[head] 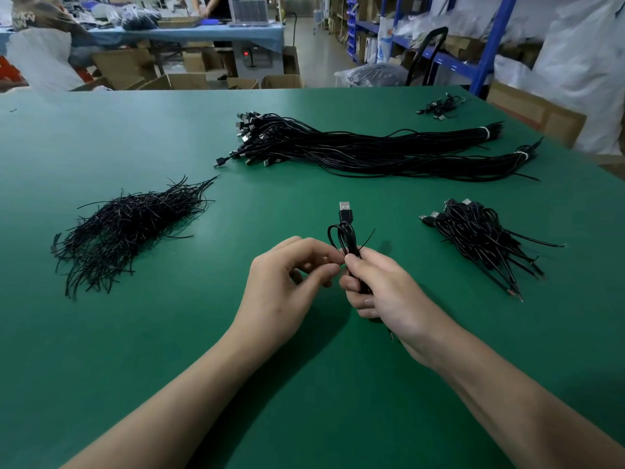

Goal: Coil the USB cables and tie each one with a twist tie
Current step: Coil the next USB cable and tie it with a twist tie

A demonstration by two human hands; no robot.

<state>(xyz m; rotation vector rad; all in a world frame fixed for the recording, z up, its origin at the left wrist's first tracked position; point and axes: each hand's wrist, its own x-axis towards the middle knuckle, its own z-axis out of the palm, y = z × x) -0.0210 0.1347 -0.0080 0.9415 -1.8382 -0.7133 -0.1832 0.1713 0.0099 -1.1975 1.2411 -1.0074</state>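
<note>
Centre of the bench, toward its near edge: the right hand grips a coiled USB cable upright, plug uppermost. Its curled fingers hide the coil's lower half. The left hand pinches one end of a twist tie between thumb and forefinger at the coil's side; that end is barely discernible, while the other juts out to the right. Left edge: heap of ties. Far side: straight cable bundles. Right edge: tied coils. Far right corner: small indistinct cluster.
</note>
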